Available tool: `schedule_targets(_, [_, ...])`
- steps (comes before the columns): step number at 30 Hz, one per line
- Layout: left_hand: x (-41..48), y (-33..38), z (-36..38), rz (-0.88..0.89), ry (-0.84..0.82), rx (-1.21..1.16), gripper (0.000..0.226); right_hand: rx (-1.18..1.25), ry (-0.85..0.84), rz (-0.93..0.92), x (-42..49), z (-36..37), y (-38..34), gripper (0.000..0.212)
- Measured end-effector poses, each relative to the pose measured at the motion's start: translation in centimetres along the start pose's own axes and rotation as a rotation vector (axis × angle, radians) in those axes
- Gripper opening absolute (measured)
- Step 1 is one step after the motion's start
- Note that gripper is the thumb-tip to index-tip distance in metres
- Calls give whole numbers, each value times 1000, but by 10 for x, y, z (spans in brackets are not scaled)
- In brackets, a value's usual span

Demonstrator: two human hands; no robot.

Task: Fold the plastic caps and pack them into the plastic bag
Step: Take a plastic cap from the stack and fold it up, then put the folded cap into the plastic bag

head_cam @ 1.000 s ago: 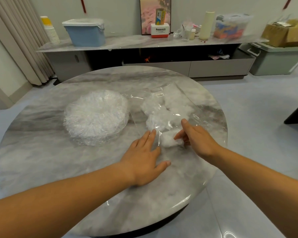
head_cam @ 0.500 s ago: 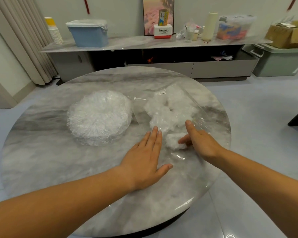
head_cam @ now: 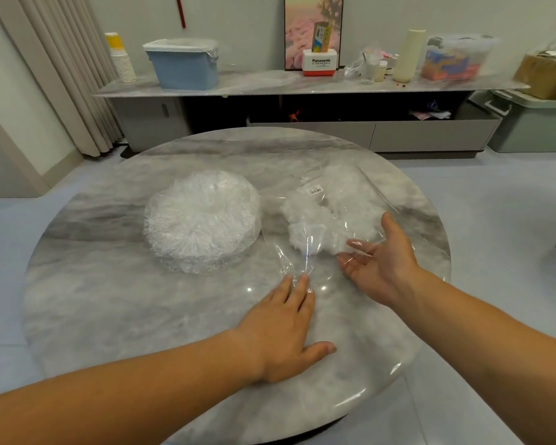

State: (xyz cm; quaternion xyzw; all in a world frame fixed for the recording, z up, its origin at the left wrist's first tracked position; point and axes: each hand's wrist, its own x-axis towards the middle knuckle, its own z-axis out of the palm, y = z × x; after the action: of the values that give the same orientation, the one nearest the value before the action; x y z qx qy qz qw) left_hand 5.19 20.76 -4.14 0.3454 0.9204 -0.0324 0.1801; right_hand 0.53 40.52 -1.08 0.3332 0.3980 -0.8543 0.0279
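Head view, counts: two bare hands, one transparent plastic bag [head_cam: 376, 200], one round heap of crinkled clear plastic caps [head_cam: 203, 220], and one clump of white folded caps [head_cam: 315, 220] whose number cannot be told
Bag, place: it lies on the round grey marble table [head_cam: 109, 300], right of centre, with the folded caps inside it
Bag, axis: its long axis runs from the near end by the hands to the far side of the table; a small white barcode sticker [head_cam: 314, 190] sits on the far part
Heap: it stands on the table just left of the bag, apart from both hands
Left hand [head_cam: 283, 329]: flat, palm down, fingers straight and together, thumb spread; its fingertips press the bag's creased near edge onto the table
Right hand [head_cam: 382, 261]: palm turned up, fingers loosely extended and gripping nothing; its fingertips show through the film beside the folded caps, and whether they are inside the bag or under it cannot be told
Around: behind the table a long low sideboard [head_cam: 302, 83] carries a blue lidded tub [head_cam: 183, 69] and a stack of paper cups [head_cam: 122, 62]
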Motion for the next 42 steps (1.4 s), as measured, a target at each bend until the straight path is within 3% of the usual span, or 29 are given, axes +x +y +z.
schedule_targets(4, [-1, -1, -3, 7, -7, -30, 93, 34, 26, -32, 5, 6, 4, 81])
schedule_targets(14, [-1, -6, -4, 25, -6, -35, 92, -85, -237, 78, 7, 7, 8, 97])
schedule_targets(25, [-2, -10, -4, 46, 23, -44, 83, -131, -35, 8, -26, -18, 1, 72])
schedule_targets(29, [-11, -14, -7, 70, 68, -107, 75, -327, 62, -83, -44, -23, 0, 63])
schedule_targets(33, [-22, -32, -15, 32, 199, -129, 76, -603, 138, -284, -59, -16, -3, 36])
schedule_targets(36, [-31, -55, -24, -130, 310, -80, 87, -813, 26, -487, -68, 0, 7, 33])
schedule_targets(39, [-41, -86, -26, -311, 303, -80, 69, -1013, -165, -645, -74, 18, 26, 35])
schedule_targets(42, [-52, -111, -23, -375, 245, -61, 65, -1248, -318, -724, -77, 34, 44, 32])
